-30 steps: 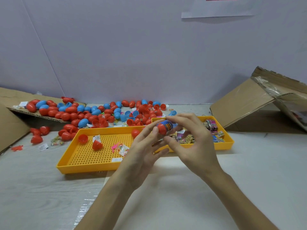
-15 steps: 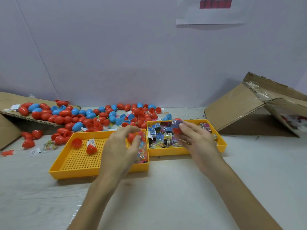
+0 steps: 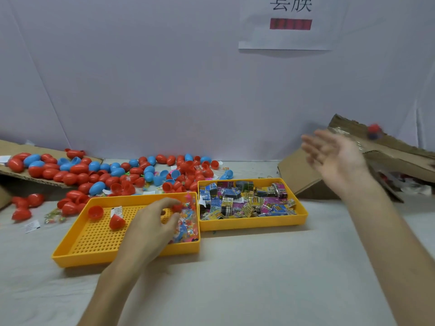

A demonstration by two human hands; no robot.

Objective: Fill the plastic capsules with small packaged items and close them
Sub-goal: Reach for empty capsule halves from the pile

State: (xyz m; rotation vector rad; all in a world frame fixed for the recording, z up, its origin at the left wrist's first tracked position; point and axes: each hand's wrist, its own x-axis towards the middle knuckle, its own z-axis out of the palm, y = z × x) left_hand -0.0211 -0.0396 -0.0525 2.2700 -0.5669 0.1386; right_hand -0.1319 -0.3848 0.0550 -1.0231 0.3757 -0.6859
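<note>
Left hand [image 3: 153,222] sat low in the perforated yellow plastic tray [image 3: 94,245]; its fingers [image 3: 173,217] were curled, pinching a small red plastic capsule half [image 3: 176,207] beside clear packets of coloured trinkets [image 3: 186,229]. Right hand [image 3: 339,156] was raised and blurred, fingers straight and spread, holding nothing. A closed red-and-blue plastic capsule [image 3: 374,132] was just beyond the right fingertips, at the brown cardboard box flap [image 3: 400,149]; contact could not be told. A second yellow tray [image 3: 302,209] of printed foil packets [image 3: 244,203] lay between the two sets of fingers.
</note>
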